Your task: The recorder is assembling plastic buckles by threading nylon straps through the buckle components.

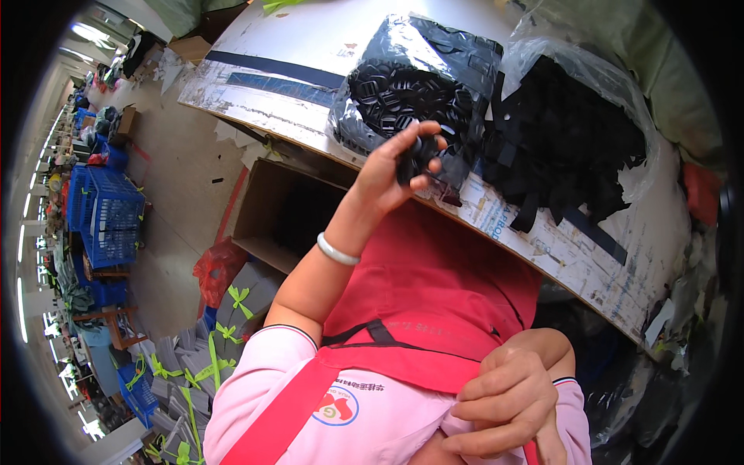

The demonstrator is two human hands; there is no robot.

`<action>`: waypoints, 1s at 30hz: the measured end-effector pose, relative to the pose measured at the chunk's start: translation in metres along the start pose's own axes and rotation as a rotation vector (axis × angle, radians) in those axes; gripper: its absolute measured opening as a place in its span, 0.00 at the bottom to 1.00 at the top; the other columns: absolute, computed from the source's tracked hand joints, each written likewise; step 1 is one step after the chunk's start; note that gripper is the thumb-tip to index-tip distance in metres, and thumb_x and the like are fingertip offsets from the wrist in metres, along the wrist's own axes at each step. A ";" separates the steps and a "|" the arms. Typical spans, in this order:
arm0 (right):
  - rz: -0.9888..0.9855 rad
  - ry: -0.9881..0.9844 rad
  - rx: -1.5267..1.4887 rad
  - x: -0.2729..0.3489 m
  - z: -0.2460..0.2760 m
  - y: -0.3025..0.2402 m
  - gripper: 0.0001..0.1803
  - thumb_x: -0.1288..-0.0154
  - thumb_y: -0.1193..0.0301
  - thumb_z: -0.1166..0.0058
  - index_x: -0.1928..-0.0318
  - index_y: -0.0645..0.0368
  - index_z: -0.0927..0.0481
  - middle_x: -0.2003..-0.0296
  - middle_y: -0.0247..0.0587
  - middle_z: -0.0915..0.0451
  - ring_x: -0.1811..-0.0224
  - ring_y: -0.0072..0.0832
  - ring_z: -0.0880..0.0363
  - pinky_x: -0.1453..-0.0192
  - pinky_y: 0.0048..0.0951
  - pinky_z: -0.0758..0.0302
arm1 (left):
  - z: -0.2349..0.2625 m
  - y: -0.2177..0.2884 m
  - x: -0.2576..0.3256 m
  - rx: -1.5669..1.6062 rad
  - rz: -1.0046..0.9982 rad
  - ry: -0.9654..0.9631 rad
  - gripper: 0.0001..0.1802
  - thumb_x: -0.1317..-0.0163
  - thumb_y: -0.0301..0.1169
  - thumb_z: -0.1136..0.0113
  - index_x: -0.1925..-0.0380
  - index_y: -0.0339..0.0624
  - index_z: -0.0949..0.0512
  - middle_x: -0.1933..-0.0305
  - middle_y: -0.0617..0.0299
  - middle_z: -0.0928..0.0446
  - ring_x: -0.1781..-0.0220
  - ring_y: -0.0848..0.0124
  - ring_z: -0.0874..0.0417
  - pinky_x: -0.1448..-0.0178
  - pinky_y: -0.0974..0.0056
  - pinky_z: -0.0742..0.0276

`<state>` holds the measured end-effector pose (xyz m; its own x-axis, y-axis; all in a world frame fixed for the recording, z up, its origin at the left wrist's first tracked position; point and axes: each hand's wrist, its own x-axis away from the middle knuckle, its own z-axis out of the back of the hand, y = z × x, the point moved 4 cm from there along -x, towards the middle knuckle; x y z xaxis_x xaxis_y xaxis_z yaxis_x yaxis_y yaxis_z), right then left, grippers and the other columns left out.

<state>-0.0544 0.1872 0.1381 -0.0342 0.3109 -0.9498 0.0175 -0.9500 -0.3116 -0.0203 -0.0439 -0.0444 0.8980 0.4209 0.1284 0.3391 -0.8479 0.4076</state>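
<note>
While gripping apparent black plastic buckles (418,159) in the half-closed left hand (387,167) at upper centre, loosely curling the right hand (505,397), hold unclear, at lower right, with one handful apparently lifted and plenty left in the plastic bag (467,56).

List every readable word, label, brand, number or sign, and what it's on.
I won't copy wording or brands; by place:
Pink shirt: a short line of dark characters, large enough to read.
Round emblem on the shirt, blue ring, red motif: central letter legible, ring text small.
White tabletop: blue capitals near the front edge, partly legible.
Red apron: faint line, unreadable.
</note>
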 end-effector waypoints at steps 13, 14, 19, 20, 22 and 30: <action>0.241 0.135 0.183 -0.013 0.022 -0.003 0.03 0.41 0.79 0.47 0.68 0.61 0.20 0.76 0.37 0.21 0.80 0.24 0.24 0.77 0.21 0.28 | -0.005 -0.053 0.030 -0.503 0.163 0.111 0.37 0.32 0.61 0.61 0.71 0.36 0.22 0.67 0.55 0.25 0.81 0.74 0.28 0.83 0.74 0.37; 0.175 0.100 0.173 -0.012 0.022 -0.004 0.03 0.40 0.78 0.47 0.67 0.60 0.20 0.76 0.37 0.21 0.80 0.24 0.25 0.78 0.21 0.28 | -0.007 -0.060 0.030 -0.579 0.136 0.182 0.36 0.32 0.61 0.59 0.73 0.35 0.22 0.72 0.57 0.26 0.84 0.76 0.31 0.84 0.74 0.40; 0.004 -0.018 0.092 -0.005 0.028 -0.006 0.04 0.35 0.74 0.48 0.65 0.57 0.20 0.74 0.36 0.20 0.80 0.27 0.24 0.77 0.22 0.26 | -0.009 -0.077 0.035 -0.678 0.214 0.112 0.32 0.31 0.57 0.55 0.75 0.38 0.23 0.72 0.61 0.26 0.84 0.80 0.32 0.84 0.75 0.42; 0.018 -0.037 0.082 -0.002 0.027 -0.005 0.05 0.34 0.74 0.49 0.63 0.57 0.20 0.74 0.37 0.20 0.79 0.28 0.23 0.76 0.23 0.25 | -0.008 -0.079 0.037 -0.687 0.224 0.091 0.31 0.31 0.56 0.54 0.75 0.39 0.23 0.72 0.62 0.25 0.84 0.80 0.32 0.84 0.75 0.42; 0.024 -0.067 0.079 0.005 0.023 -0.004 0.06 0.33 0.73 0.49 0.61 0.57 0.20 0.74 0.37 0.19 0.79 0.30 0.23 0.75 0.23 0.24 | -0.007 -0.085 0.039 -0.594 0.240 0.110 0.30 0.31 0.56 0.54 0.75 0.39 0.23 0.74 0.63 0.26 0.83 0.80 0.32 0.84 0.75 0.42; -0.718 -0.240 0.732 0.054 0.044 0.034 0.11 0.42 0.76 0.39 0.56 0.57 0.18 0.65 0.40 0.20 0.70 0.27 0.21 0.68 0.25 0.25 | -0.006 -0.094 0.047 -0.592 0.266 0.011 0.25 0.29 0.48 0.50 0.72 0.37 0.21 0.74 0.66 0.24 0.78 0.81 0.28 0.76 0.76 0.34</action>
<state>-0.0998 0.1709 0.0773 0.0041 0.8696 -0.4938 -0.6902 -0.3549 -0.6306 -0.0113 0.0574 -0.0706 0.9262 0.2268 0.3012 -0.1091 -0.6035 0.7899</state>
